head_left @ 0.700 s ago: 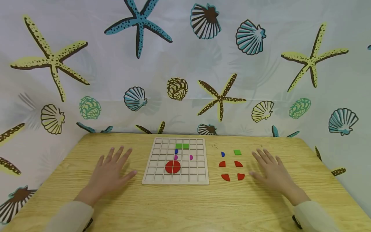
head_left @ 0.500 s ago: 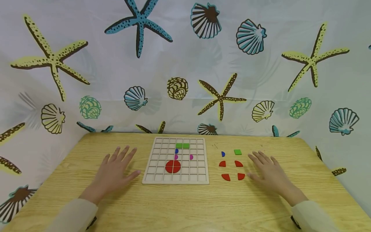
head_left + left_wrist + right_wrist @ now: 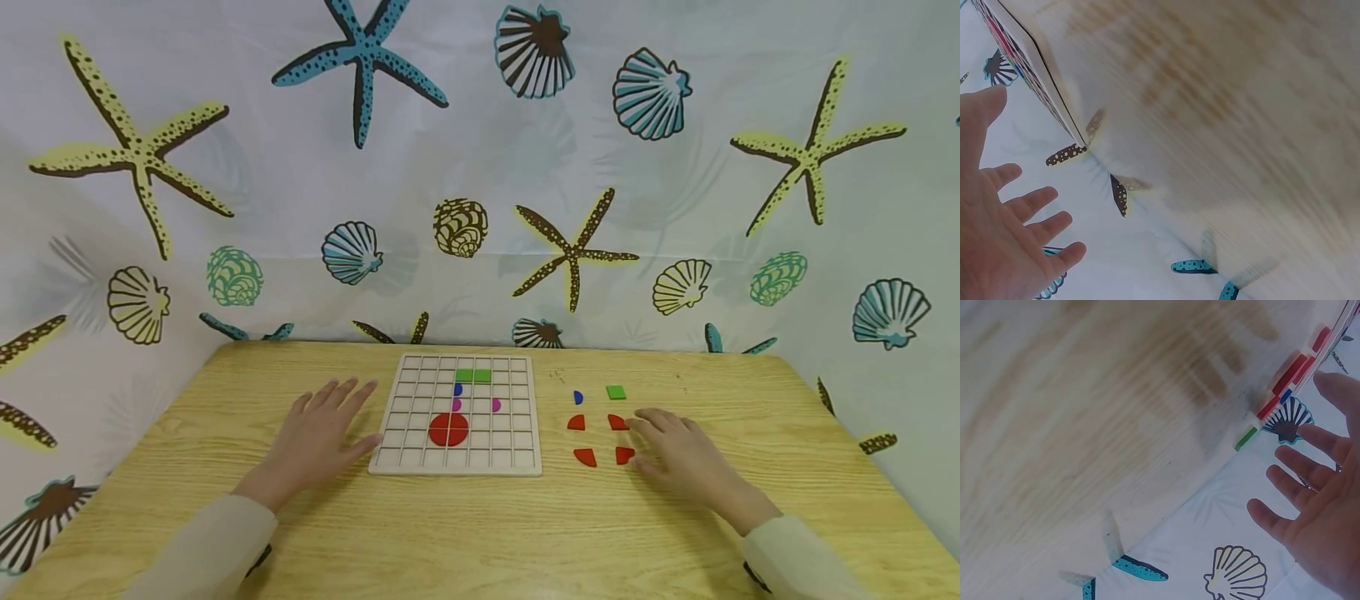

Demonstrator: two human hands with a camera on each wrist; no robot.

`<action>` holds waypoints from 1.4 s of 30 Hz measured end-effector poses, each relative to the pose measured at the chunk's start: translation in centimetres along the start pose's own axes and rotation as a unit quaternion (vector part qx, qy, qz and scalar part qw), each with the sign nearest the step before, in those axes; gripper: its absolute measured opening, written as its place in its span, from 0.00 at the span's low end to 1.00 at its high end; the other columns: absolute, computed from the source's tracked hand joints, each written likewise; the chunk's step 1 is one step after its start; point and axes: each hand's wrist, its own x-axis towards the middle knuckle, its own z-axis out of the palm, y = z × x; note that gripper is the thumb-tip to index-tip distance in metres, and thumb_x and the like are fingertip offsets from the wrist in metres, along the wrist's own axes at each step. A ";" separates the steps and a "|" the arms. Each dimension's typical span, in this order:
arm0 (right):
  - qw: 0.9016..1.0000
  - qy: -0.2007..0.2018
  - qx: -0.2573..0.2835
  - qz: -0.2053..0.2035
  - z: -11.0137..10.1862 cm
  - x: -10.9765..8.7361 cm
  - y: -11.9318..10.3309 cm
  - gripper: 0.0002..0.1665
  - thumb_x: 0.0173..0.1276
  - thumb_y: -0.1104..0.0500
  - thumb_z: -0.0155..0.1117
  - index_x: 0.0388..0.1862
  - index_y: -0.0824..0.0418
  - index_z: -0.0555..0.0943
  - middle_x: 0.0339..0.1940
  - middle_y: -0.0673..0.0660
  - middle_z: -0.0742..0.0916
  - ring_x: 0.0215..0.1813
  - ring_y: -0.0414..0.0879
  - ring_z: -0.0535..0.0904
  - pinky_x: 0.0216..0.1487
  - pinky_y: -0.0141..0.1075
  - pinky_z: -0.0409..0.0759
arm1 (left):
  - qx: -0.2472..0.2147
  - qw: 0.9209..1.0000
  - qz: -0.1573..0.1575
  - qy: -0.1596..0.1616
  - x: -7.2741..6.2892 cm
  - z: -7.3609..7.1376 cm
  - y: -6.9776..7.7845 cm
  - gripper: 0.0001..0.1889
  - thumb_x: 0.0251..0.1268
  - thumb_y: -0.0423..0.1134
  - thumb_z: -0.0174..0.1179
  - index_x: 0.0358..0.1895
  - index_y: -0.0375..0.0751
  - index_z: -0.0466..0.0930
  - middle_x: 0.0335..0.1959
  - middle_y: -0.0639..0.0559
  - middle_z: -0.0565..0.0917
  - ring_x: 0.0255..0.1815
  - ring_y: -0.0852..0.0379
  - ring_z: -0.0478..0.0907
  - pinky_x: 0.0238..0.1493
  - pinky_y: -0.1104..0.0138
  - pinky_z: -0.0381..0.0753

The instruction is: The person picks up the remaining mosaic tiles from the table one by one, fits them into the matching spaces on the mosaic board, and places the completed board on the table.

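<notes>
A pale grid board (image 3: 513, 433) lies left of the table's middle. Set in it are two green squares (image 3: 474, 376), a blue half-circle (image 3: 458, 389), two magenta half-circles (image 3: 496, 405) and a red disc (image 3: 448, 430) of quarter pieces. My left hand (image 3: 318, 437), fingers spread, hovers by the board's left edge; its wrist view shows the hand (image 3: 1010, 231) holding nothing. My right hand (image 3: 682, 458) reaches over the right side of the loose red quarter-circles (image 3: 585, 457), partly overlapping two in the head view. In its wrist view, the fingers (image 3: 1304, 465) are extended, apart from the pieces.
Beyond the red quarters lie a loose blue half-circle (image 3: 578, 397) and a loose green square (image 3: 616, 392). The wooden table (image 3: 480, 533) ends at the back against a white curtain (image 3: 480, 150) printed with starfish and shells.
My left hand has moved right, to the board's left edge. My right hand has moved left and lower, to the loose red quarter-circles. The pieces have stayed put.
</notes>
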 end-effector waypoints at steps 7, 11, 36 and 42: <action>1.000 -0.006 0.007 -0.021 0.1 0.3 -0.5 0.23 0.59 0.53 0.65 0.53 0.59 0.77 0.55 0.60 0.79 0.58 0.57 0.72 0.53 0.55 0.71 | -0.003 1.000 0.008 -0.004 0.7 0.7 0.4 0.36 0.58 0.58 0.56 0.67 0.45 0.62 0.64 0.38 0.68 0.64 0.36 0.63 0.58 0.40 0.61; 0.999 -0.015 0.013 -0.026 0.2 0.3 -0.6 0.19 0.59 0.55 0.65 0.49 0.58 0.79 0.51 0.58 0.80 0.55 0.55 0.74 0.50 0.54 0.73 | -0.004 1.000 0.007 -0.015 1.0 1.0 0.8 0.35 0.58 0.59 0.56 0.65 0.44 0.64 0.62 0.39 0.69 0.63 0.37 0.64 0.59 0.41 0.61; 0.999 -0.033 0.004 -0.014 0.5 0.6 -0.9 0.10 0.59 0.54 0.65 0.40 0.52 0.81 0.41 0.49 0.82 0.43 0.47 0.75 0.43 0.47 0.74 | -0.038 0.996 0.052 -0.063 1.3 2.6 0.6 0.27 0.61 0.56 0.54 0.60 0.47 0.71 0.59 0.41 0.73 0.59 0.40 0.70 0.55 0.43 0.67; 0.999 -0.029 -0.002 -0.019 0.6 0.7 -0.8 0.09 0.59 0.54 0.65 0.39 0.52 0.81 0.39 0.49 0.82 0.42 0.46 0.75 0.42 0.46 0.74 | -0.033 0.996 0.059 -0.057 1.2 2.6 0.6 0.27 0.61 0.56 0.54 0.60 0.47 0.72 0.58 0.41 0.74 0.59 0.41 0.71 0.54 0.43 0.68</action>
